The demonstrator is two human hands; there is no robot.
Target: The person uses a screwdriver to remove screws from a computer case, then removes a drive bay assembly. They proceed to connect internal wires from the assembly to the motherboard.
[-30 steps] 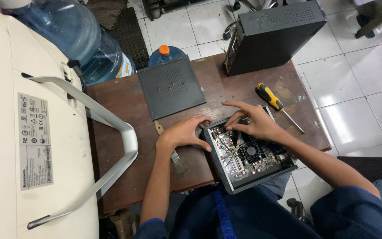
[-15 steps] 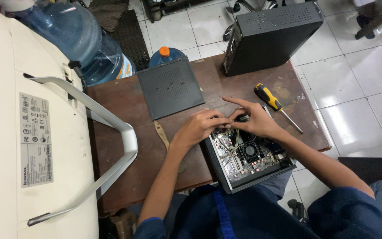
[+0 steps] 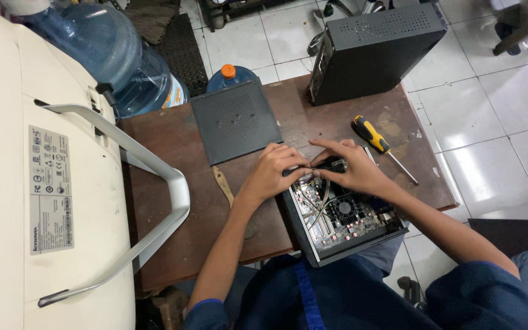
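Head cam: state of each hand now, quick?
Left hand: fingers curled on the far edge of the open computer case; whether it grips anything cannot be told.
Right hand: fingers pinched over a small black part there.

Both arms reach out from the near edge and come together in the middle. The left hand (image 3: 271, 173) lies palm down with its fingers curled in and its tips pointing right, and the bare left arm runs straight back to a blue sleeve. The right hand (image 3: 348, 170) is just beside it, close enough that the fingertips seem to touch, with one finger stretched out to the left and the others bent down, and the right arm slants off to the near right into another blue sleeve.
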